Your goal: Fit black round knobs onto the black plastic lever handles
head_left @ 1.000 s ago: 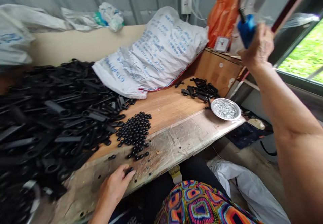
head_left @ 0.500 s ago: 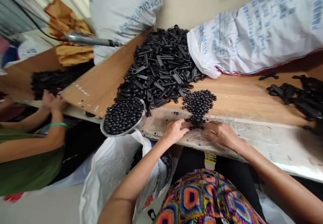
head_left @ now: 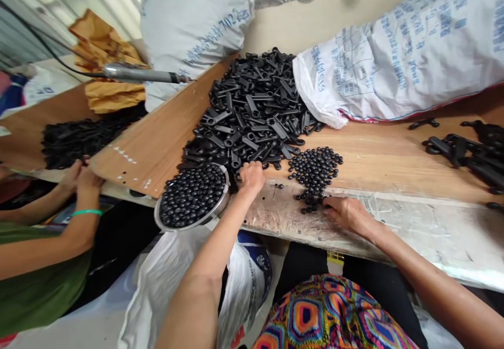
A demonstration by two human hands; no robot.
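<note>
Stretching forward from the bottom of the view, the person's left arm point(head_left: 208, 265) passes close by the metal bowl point(head_left: 222, 204) filled with black balls and slants inward toward the bench point(head_left: 374, 160). Its elbow looks only slightly bent. The left hand point(head_left: 252, 176) sits back upward at the front edge of the big pile of black handles point(head_left: 255, 113), its fingers curled toward the nearest pieces. The fingertips are hidden, so whether they grip a handle I cannot tell.

From the lower right, the right arm point(head_left: 429, 265) comes in low across the front edge of the bench, angled leftward. The right hand point(head_left: 346, 212) is low over the worn front strip point(head_left: 283, 215), back upward, with thumb and fingers drawn close together and pointing left at the near end of the loose black balls point(head_left: 317, 168). Whether a ball is pinched there I cannot tell. The two hands are well apart from each other.

The loose black balls lie spread just right of the pile of handles, narrowing toward the front strip. A printed white sack point(head_left: 394, 60) lies behind them. At far left, a co-worker's hands point(head_left: 79, 176) are close together, near a further dark heap point(head_left: 74, 141).
</note>
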